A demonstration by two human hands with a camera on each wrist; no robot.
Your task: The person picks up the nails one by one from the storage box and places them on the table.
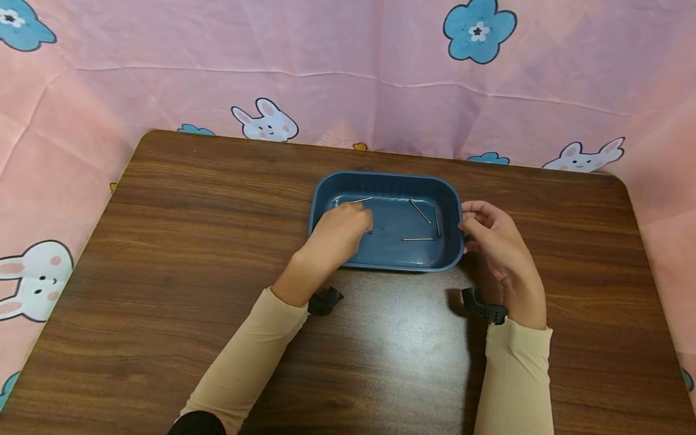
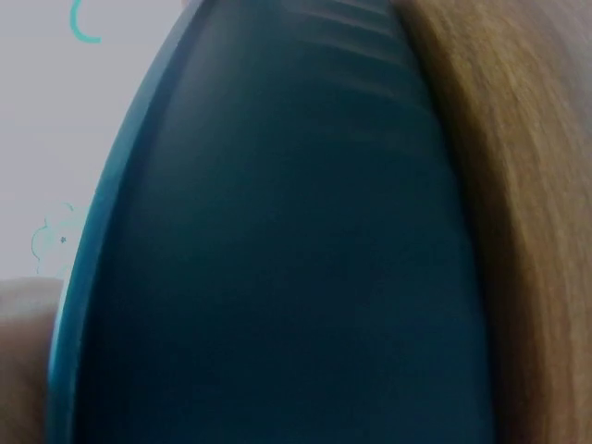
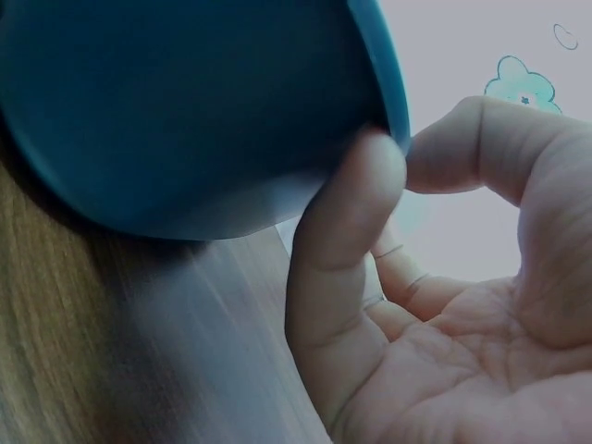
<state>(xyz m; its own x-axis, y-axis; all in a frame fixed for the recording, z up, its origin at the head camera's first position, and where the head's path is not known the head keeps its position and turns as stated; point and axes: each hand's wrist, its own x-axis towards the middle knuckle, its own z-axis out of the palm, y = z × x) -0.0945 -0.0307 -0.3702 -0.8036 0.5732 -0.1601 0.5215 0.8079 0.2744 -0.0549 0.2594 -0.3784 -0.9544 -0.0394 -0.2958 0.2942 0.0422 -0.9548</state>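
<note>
A blue rectangular plastic tray (image 1: 386,267) stands on the table, with several thin metal nails (image 1: 420,211) scattered on its floor. My left hand (image 1: 339,232) reaches down over the near left wall into the tray, its fingers bent and their tips hidden beneath it. One nail (image 1: 361,200) lies just beyond the knuckles; I cannot tell whether the fingers hold another. At the right end, my right hand (image 1: 497,238) pinches the tray's rim between thumb and finger. The right wrist view shows a fingertip (image 3: 375,171) against the rim. The tray's outer wall (image 2: 277,222) fills the left wrist view.
The tray rests on a dark wood-grain table (image 1: 179,241) with rounded far corners. A pink cloth (image 1: 337,48) with rabbits and blue flowers hangs behind it and at the sides. Dark wrist-worn devices (image 1: 484,309) sit below both hands, near the tray's front.
</note>
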